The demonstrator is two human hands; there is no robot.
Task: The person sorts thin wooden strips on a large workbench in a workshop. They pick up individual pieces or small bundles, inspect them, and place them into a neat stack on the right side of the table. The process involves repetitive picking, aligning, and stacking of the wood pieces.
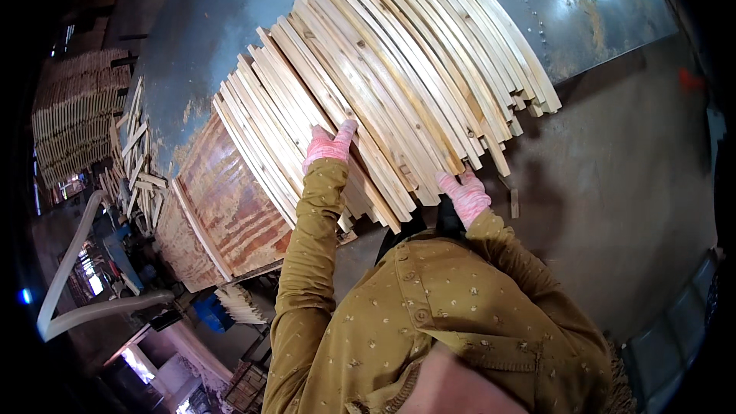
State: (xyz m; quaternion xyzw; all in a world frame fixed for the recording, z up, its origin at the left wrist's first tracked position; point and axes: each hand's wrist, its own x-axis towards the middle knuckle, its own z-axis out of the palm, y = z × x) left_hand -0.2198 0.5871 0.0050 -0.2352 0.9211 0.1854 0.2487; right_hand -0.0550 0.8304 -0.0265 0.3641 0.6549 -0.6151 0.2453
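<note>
A broad row of pale wooden strips (383, 69) lies side by side on the table, their near ends uneven and jutting past its edge. My left hand (330, 146), in a pink knit glove, rests on top of the left part of the row with its fingers spread. At the near ends, right of the middle, my right hand (466, 196) wears a matching glove. Its fingers close around the end of one strip; the underside of that grip is hidden.
The metal tabletop (215, 15) continues left and right of the strips, with a worn wooden board (238, 199) at near left. Scrap sticks (138, 153) lie in a heap beyond the left edge, near a stacked pile of slats (73, 115). A pale bent pipe (69, 261) stands lower left.
</note>
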